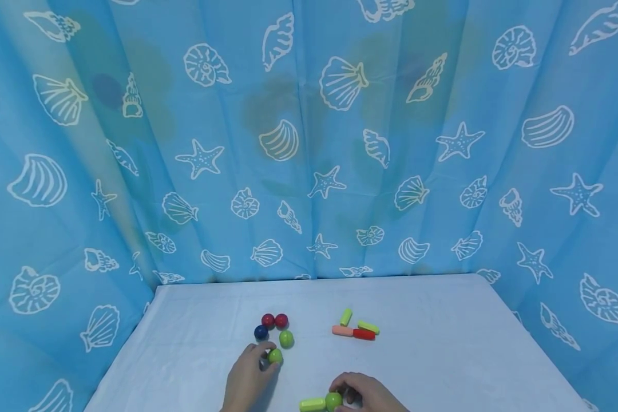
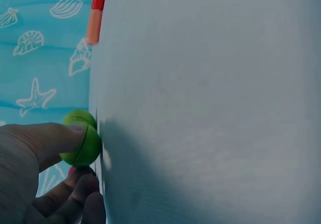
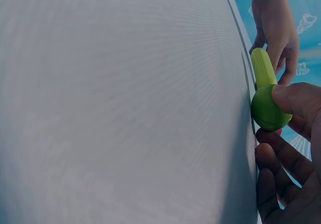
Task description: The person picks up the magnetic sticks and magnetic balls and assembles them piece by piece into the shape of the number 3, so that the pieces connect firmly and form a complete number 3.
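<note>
My left hand [image 1: 249, 375] pinches a green ball [image 1: 275, 356] low over the white table; its thumb shows on the ball [image 2: 85, 146] in the left wrist view. Just beyond lies a second green ball [image 1: 286, 339]. Nearer the front, my right hand [image 1: 365, 392] holds another green ball [image 1: 333, 400] between thumb and fingers. This ball [image 3: 270, 108] appears against the end of a yellow-green stick [image 1: 312, 405]; whether they are joined I cannot tell. The remaining fingers [image 3: 268, 184] of the right hand curve below the ball.
Two red balls [image 1: 275, 321] and a dark blue ball [image 1: 261, 332] lie beyond my left hand. Farther right on the table [image 1: 443, 343] are a salmon stick [image 1: 342, 331], a red stick [image 1: 364, 334] and two yellow-green sticks [image 1: 346, 316]. A blue shell-patterned curtain [image 1: 309, 143] surrounds the back and sides.
</note>
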### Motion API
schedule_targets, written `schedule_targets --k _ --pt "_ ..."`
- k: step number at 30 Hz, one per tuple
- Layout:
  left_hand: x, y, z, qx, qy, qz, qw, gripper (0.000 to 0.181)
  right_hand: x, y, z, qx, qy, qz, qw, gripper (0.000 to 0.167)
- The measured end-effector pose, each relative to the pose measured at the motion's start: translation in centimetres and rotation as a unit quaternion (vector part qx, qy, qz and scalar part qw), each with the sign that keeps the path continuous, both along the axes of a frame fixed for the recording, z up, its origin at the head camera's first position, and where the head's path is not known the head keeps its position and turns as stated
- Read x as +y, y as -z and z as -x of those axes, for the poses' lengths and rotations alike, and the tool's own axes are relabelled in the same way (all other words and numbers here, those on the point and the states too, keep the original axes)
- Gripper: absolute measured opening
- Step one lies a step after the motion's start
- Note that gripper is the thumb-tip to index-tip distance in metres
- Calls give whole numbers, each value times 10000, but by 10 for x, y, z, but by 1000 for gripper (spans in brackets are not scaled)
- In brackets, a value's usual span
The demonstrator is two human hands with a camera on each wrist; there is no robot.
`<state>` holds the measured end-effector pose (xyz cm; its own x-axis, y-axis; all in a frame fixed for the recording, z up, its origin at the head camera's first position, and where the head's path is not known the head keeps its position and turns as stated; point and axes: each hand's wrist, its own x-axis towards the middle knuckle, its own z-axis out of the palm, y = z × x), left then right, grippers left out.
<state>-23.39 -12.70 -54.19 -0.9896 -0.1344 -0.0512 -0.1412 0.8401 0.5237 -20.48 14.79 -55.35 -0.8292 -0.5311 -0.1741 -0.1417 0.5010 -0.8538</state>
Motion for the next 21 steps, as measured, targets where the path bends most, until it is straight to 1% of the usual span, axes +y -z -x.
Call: schedule_targets --k 3,7,11,15,18,21 --pt "2 0 -5 -45 88 -156 9998 34 0 0 0 41 -12 23 10000 22" --pt "4 -1 -10 -267 241 -425 9985 33 -1 -1 -1 89 -19 34 10000 22" --pt "3 -1 -15 -475 579 -690 9948 31 -1 0 -1 100 -25 70 9999 23" --pt "0 0 -19 -681 1001 -1106 9865 29 -1 2 0 72 -16 56 10000 23" --pt "-2 0 -21 -886 1219 -1393 9787 27 -1 2 1 57 2 28 10000 22" --pt "-4 0 -23 -1080 1390 -1549 9721 26 -1 2 1 48 25 22 10000 22"
